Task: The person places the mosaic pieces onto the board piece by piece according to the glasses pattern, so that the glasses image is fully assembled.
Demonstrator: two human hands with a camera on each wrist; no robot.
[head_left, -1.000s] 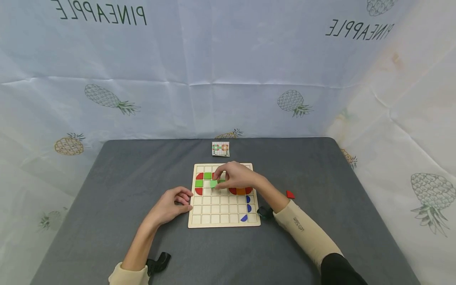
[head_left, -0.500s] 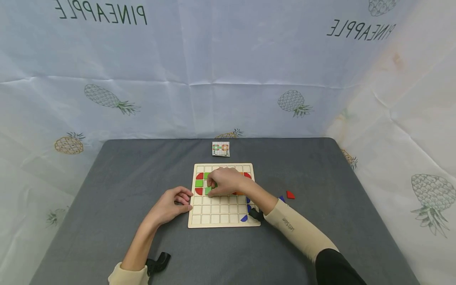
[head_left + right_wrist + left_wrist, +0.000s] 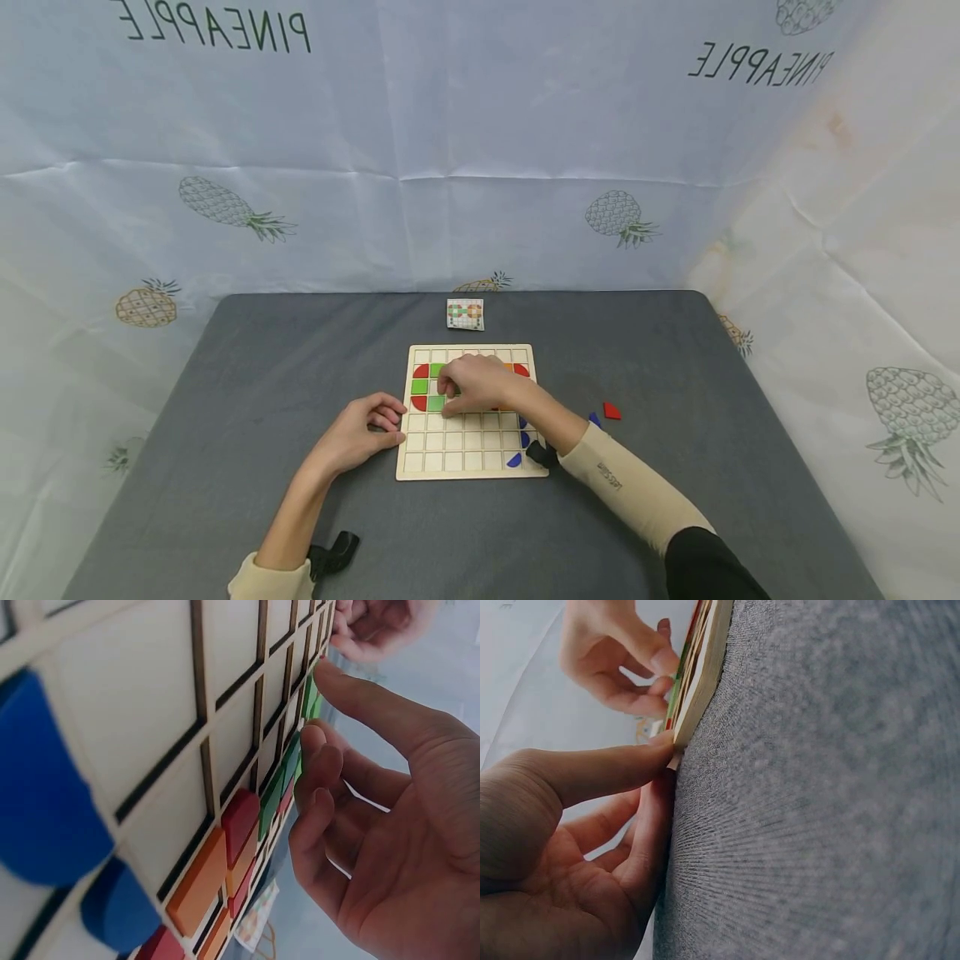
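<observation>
A wooden grid board (image 3: 453,451) lies in the middle of the grey table (image 3: 225,392). Red, green and orange tiles fill cells in its upper rows. My right hand (image 3: 472,383) hovers over the board's upper left part, its thumb (image 3: 352,697) touching a green square tile (image 3: 436,403) that sits in a cell beside a red quarter-round tile (image 3: 418,403). The other fingers hang loosely curled and hold nothing. My left hand (image 3: 358,433) rests on the table with its fingertips (image 3: 641,761) against the board's left edge (image 3: 701,682).
A small pattern card (image 3: 465,314) lies behind the board. A red piece (image 3: 612,410) and a blue piece (image 3: 594,418) lie on the table to the right. Blue tiles (image 3: 513,459) sit in the board's lower right cells. A pineapple-print cloth hangs behind.
My right hand carried the green tile leftward and down across the board and set it into a cell next to the red tile. The left hand has not moved.
</observation>
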